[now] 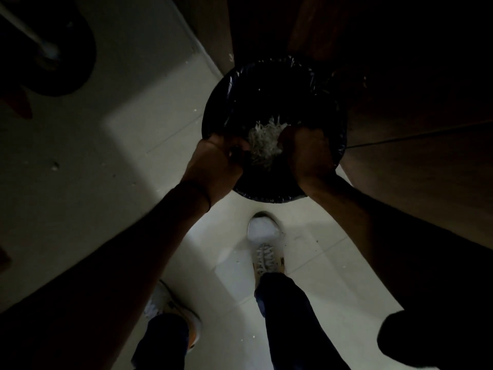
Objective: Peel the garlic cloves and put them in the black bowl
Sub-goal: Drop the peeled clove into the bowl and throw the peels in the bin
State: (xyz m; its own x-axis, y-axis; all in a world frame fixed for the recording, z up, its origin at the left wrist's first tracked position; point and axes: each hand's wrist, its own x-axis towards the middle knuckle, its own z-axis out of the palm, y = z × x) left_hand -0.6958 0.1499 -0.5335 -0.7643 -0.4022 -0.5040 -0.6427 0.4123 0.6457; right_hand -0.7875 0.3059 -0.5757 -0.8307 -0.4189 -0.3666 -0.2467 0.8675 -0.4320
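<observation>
You're leaning over the bag-lined bin point(269, 84), and your left hand point(216, 161) is curling tight around a dark object point(237, 154) too dim to identify. Your right hand point(306, 153) is bunching its fingers beside the pale garlic skins point(264, 141), which are heaping between both hands above the bin; whether it's gripping anything, I can't tell.

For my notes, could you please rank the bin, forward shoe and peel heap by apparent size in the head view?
Largest: the bin.
The forward shoe and peel heap look alike, both partly hidden, so unranked.
</observation>
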